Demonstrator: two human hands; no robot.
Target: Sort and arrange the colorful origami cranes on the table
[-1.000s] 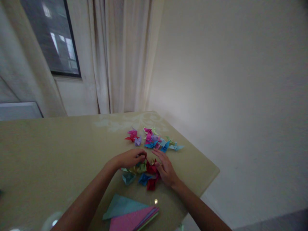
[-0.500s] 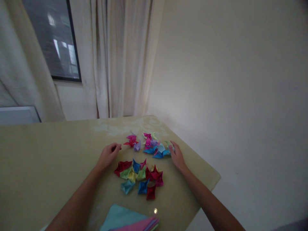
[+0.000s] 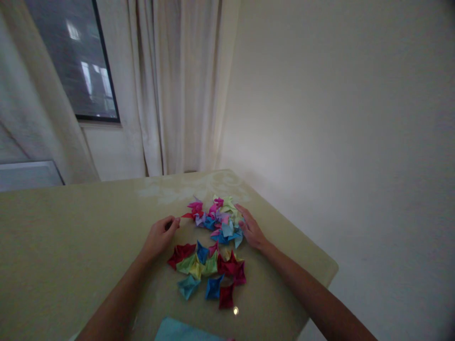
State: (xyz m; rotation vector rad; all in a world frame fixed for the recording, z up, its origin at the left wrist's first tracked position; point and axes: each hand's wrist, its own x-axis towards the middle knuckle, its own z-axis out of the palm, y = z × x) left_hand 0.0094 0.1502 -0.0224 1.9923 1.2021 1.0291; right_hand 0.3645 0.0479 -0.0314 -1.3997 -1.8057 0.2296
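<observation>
My right hand (image 3: 250, 230) is open, fingers stretched out, against the right side of a loose heap of folded origami papers (image 3: 227, 229) in pink, lilac, blue and pale green. My left hand (image 3: 161, 235) rests on the table left of the heap, thumb and fingers closed. Whatever they hold, if anything, is hidden. Just beyond its fingertips are a red folded paper (image 3: 192, 215) and a pink one (image 3: 195, 206). Between my forearms sit several cup-like folded papers: dark red (image 3: 181, 254), green (image 3: 186, 265), light blue (image 3: 188, 286), blue (image 3: 213, 287) and red (image 3: 226, 296).
A pale, glossy table (image 3: 88, 227) carries everything, its right edge running close to a plain wall (image 3: 320, 142). At the near edge lies a light blue paper sheet (image 3: 185, 331). Curtains (image 3: 188, 94) and a window (image 3: 78, 57) are behind.
My right hand has moved left and slightly nearer, and the right part of the heap has shifted left against the red and lilac papers. My left hand stays almost in place.
</observation>
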